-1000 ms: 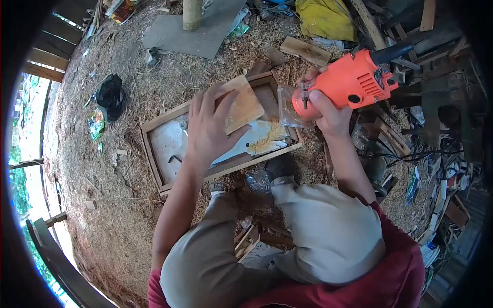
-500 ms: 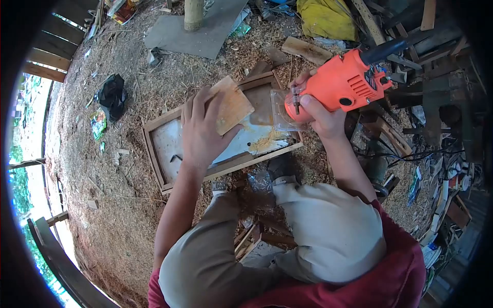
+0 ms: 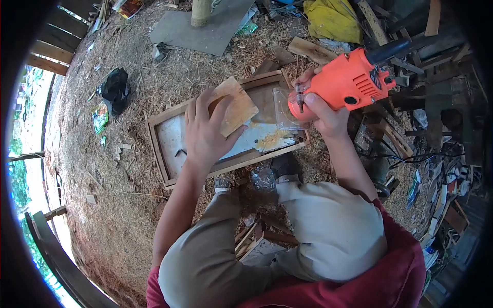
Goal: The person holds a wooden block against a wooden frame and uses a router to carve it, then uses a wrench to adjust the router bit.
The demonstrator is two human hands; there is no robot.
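Observation:
My left hand point(image 3: 204, 134) grips a small flat piece of wood point(image 3: 240, 109), with the fingers over its left side and the thumb at the lower edge. The wood is tilted above a shallow wooden-framed tray point(image 3: 169, 134). In my right hand point(image 3: 328, 117) is an orange trim router point(image 3: 354, 82), lying on its side. Its clear plastic base point(image 3: 281, 110) faces the wood, a short distance apart from it. Sawdust point(image 3: 271, 141) and a small black hex key point(image 3: 180, 152) lie in the tray.
Wood shavings cover the ground. A black plastic bag point(image 3: 115, 88) lies at the left, and a yellow sack point(image 3: 334, 21) at the back. A post point(image 3: 200, 13) stands on a grey sheet point(image 3: 174, 32). A black cable point(image 3: 411, 158) and wood scraps are at the right.
The view has shifted slightly, so most things appear a little further right. Both hands keep their hold on the wood and the router, with little other movement.

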